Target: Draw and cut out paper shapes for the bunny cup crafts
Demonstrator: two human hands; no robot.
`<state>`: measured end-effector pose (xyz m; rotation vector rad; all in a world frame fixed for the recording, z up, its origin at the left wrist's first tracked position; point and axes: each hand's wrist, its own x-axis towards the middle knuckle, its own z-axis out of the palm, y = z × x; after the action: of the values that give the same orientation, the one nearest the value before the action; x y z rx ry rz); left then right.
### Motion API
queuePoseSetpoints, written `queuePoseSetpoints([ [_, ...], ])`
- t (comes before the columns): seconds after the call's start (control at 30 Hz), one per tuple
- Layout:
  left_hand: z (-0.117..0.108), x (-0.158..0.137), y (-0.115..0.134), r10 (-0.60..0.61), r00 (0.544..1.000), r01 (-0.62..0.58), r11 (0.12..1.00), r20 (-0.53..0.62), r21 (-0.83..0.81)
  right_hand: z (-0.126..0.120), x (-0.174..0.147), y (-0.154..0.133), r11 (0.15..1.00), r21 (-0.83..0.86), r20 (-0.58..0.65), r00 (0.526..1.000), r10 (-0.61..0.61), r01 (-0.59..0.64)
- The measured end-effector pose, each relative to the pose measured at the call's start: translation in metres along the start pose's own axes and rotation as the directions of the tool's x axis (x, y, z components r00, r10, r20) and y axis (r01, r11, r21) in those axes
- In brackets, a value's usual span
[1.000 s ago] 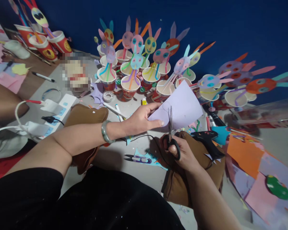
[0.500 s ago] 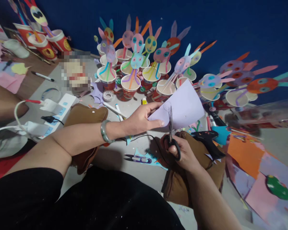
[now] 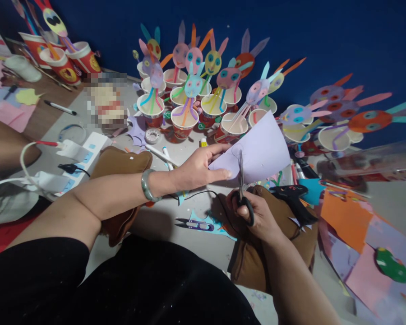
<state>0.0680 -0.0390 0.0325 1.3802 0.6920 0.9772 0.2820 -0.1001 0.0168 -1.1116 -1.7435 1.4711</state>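
My left hand (image 3: 199, 168) pinches the left end of a sheet of lilac paper (image 3: 264, 146), thumb in front and fingers behind. A small round outline is drawn on the paper near that thumb. In my right hand (image 3: 259, 216) are black-handled scissors (image 3: 241, 174), their blades pointing up across the lower edge of the sheet beside the outline. On the surface below my hands lie thread snips (image 3: 194, 224) with a dark purple body, on scraps of light blue paper (image 3: 219, 221).
Paper cups (image 3: 185, 122) holding coloured rabbit-faced figures stand along the blue wall (image 3: 104, 27). A black glue gun (image 3: 292, 196) rests on a brown cushion (image 3: 253, 266) at right. Orange paper (image 3: 347, 216) lies further right; a white power strip (image 3: 83, 162) with cables sits left.
The right part of the lilac paper has swung slightly to the right and up around the scissors. Both hands stay almost where they were.
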Motion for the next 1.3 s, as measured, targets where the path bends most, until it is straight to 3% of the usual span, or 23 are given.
queuePoseSetpoints([
  [1.3, -0.0076, 0.0023, -0.0004, -0.027, 0.995, 0.032, 0.998, 0.098, -0.048, -0.0051, -0.0016, -0.0015, 0.997, -0.051, 0.006, 0.998, 0.064, -0.064],
])
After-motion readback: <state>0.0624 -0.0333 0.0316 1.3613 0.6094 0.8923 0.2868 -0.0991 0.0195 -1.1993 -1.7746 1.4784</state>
